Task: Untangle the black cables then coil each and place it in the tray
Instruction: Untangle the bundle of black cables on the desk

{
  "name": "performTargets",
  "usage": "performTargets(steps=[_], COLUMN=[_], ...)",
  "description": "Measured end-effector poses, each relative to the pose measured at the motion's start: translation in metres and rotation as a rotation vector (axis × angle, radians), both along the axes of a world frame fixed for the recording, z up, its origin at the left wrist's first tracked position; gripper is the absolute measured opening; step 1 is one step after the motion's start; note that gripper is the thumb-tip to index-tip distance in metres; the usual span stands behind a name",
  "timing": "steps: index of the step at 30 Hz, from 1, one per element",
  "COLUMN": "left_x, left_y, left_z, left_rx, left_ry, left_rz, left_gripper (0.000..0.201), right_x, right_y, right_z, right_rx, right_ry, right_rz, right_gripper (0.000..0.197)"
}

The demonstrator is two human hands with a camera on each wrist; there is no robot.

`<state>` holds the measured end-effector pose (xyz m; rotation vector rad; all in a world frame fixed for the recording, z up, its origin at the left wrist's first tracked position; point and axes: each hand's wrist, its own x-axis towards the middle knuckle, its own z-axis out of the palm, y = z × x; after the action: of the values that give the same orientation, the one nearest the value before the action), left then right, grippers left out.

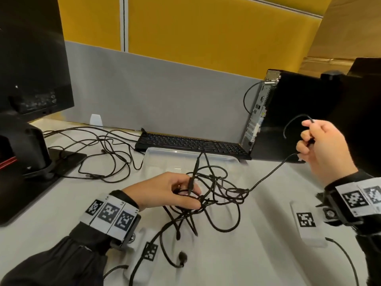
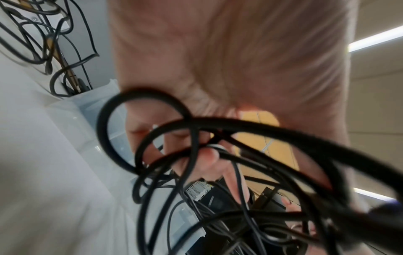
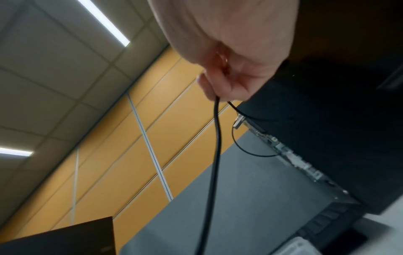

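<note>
Over the tray (image 1: pixel 231 159), left hand (image 1: pixel 165 190) clutches tangled black cables (image 1: pixel 216 188); right hand (image 1: pixel 323 145) fingers (image 1: pixel 307 139) pinch one strand stretched rightward.

No legible text; only coded square markers on wristbands (image 1: pixel 112 212).

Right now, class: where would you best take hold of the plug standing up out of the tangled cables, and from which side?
Grip the plug by its stiff body, just above the tangle, coming from above. It points up over the tray, clear of the loops; the left hand pins the knot below.
</note>
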<state>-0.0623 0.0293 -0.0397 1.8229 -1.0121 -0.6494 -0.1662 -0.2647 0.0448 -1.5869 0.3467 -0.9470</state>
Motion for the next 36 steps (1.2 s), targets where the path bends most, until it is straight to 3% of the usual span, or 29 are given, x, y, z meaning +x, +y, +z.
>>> performTargets(steps=[4,7,10,12,14,16,17,20,23,25,27,29,34,36], left_x=[-0.002,-0.003,-0.001,0.000,0.000,0.000,0.000,0.000,-0.002,-0.006,-0.009,-0.010,-0.008,-0.007], left_y=[0.002,0.001,-0.001,-0.001,-0.001,-0.002,-0.002,-0.003,-0.003,-0.001,0.000,0.001,0.003,0.002], left_z=[0.002,0.001,-0.001,-0.001,-0.001,0.000,0.000,-0.001,0.000,0.003,0.006,0.008,0.006,0.006], left_rx=[-0.017,-0.067,-0.111,-0.157,-0.198,-0.250,-0.277,-0.330,-0.329,-0.307,-0.263,-0.199,-0.075,-0.100], left_ry=[-0.034,-0.044,-0.048,-0.030,-0.024,-0.013,-0.014,-0.025,-0.028,-0.029,-0.056,-0.106,-0.247,-0.232], left_rz=[0.041,0.083,0.132,0.152,0.174,0.201,0.212,0.224,0.197,0.142,0.089,0.058,-0.008,-0.007], left_gripper=[0.020,0.010,0.022,0.030,0.030,0.022,0.021,0.019,0.022,0.020,0.016,0.021,0.026,0.029], right_x=[-0.013,-0.023,-0.028,-0.026,-0.022,-0.021,-0.021,-0.017,-0.006,0.001,0.006,0.009,0.008,0.003], right_y=[-0.006,-0.007,-0.004,0.006,0.022,0.051,0.069,0.111,0.129,0.126,0.117,0.099,0.041,0.021], right_z=[-0.011,-0.023,-0.034,-0.039,-0.045,-0.043,-0.040,-0.040,-0.038,-0.032,-0.023,-0.013,0.005,0.003], right_rx=[-0.102,-0.296,-0.704,-1.090,-1.309,-1.286,-1.280,-1.353,-1.479,-1.545,-1.412,-1.113,-0.150,-0.002], right_ry=[0.236,0.520,0.955,1.123,0.900,0.515,0.410,0.443,0.576,0.572,0.501,0.371,-0.003,-0.071], right_rz=[-0.023,0.036,0.149,0.081,-0.003,0.188,0.309,0.516,0.476,0.487,0.579,0.581,0.202,0.059], right_gripper=[0.036,0.039,0.035,0.024,0.027,0.030,0.031,0.033,0.019,0.018,0.016,0.017,0.024,0.022])
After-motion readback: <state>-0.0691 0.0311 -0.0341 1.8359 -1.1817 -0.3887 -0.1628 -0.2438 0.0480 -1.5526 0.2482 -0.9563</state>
